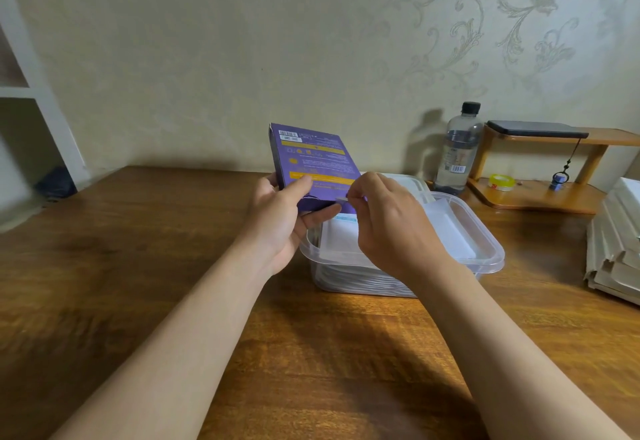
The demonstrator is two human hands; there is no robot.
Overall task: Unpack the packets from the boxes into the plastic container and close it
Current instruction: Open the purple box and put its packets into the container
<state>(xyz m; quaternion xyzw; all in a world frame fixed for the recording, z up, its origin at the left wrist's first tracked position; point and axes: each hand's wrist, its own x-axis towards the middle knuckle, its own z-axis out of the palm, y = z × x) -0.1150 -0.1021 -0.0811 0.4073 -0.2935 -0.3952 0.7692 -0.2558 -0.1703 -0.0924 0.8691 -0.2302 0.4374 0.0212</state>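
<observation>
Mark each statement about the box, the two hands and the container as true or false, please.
1. The left hand grips the purple box. True.
2. The plastic container is closed with a lid. False: it is open, and white packets lie inside.
3. The right hand hangs idle and touches nothing. False: its fingers pinch at the box's lower end.
4. The bottle has a black cap. True.

Two bare hands on show, left hand [280,218] and right hand [388,228]. The left forearm [194,318] and right forearm [485,328] are bare too, uncovered right down to the picture's bottom edge.
</observation>
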